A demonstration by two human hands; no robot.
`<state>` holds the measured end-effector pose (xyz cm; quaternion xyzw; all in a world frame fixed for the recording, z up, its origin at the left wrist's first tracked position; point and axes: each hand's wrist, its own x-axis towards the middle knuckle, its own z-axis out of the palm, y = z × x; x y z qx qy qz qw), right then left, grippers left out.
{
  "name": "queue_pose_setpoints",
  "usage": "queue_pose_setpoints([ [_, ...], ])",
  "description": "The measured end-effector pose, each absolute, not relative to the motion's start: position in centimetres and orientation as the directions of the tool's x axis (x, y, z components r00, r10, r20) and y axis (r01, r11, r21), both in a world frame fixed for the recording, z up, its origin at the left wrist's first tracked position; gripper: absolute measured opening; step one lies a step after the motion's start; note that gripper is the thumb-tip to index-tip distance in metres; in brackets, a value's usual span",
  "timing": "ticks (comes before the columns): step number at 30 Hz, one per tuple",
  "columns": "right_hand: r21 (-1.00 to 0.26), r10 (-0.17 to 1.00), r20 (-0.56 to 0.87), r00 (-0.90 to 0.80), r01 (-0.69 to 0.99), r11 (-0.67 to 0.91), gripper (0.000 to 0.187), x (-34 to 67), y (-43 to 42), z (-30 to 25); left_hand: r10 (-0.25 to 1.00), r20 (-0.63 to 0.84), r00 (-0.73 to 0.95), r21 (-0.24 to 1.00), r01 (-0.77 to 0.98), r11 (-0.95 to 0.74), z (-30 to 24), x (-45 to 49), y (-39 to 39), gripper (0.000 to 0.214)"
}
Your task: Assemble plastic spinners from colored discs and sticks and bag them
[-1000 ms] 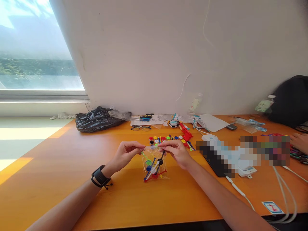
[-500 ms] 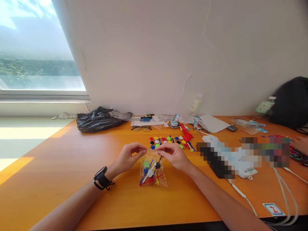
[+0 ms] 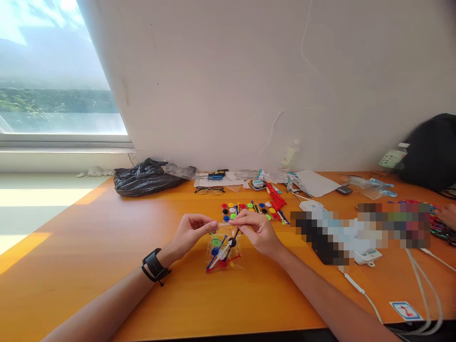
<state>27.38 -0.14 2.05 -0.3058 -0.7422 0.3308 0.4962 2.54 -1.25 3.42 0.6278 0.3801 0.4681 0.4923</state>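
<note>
A small clear plastic bag [image 3: 221, 249] filled with coloured sticks and round plastic pieces stands on the orange table [image 3: 107, 247]. My left hand [image 3: 190, 232] pinches the left end of the bag's top edge. My right hand [image 3: 258, 230] pinches the right end of that edge. Both hands have their fingers closed on the bag. A black watch [image 3: 155, 266] sits on my left wrist. Behind the bag lies a scatter of loose coloured discs and sticks [image 3: 249, 209].
A black plastic bag [image 3: 144, 178], glasses [image 3: 209, 190], tools and papers line the wall. White devices and cables [image 3: 359, 280] lie right of my right arm. Another person's hand [image 3: 447, 213] and a black backpack [image 3: 431, 149] are at the far right.
The bag has dropped a little lower toward the table and my two hands have come closer together along its top edge.
</note>
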Motion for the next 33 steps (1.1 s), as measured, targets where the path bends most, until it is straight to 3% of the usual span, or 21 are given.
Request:
queue_pose_setpoints([
  [10, -0.894, 0.859, 0.208, -0.467, 0.266, 0.361, 0.033, 27.0, -0.1, 2.0, 0.923, 0.181, 0.34, 0.979, 0.023, -0.201, 2.5, 3.3, -1.4, 0.041],
  [15, -0.892, 0.864, 0.19, -0.467, 0.286, 0.351, 0.035, 27.7, 0.0, 2.2, 0.922, 0.157, 0.354, 0.974, 0.096, -0.203, 2.6, 3.0, -0.8, 0.034],
  [25, -0.927, 0.866, 0.105, -0.489, 0.267, 0.264, 0.042, 29.1, 0.8, 2.4, 0.898, 0.137, 0.417, 0.979, 0.08, -0.186, 3.5, 2.4, -0.4, 0.04],
  [33, -0.815, 0.833, 0.234, -0.502, 0.367, 0.45, 0.034, 28.0, 0.1, 3.2, 0.917, 0.158, 0.367, 0.98, 0.053, -0.19, 3.2, 2.6, -0.7, 0.04],
])
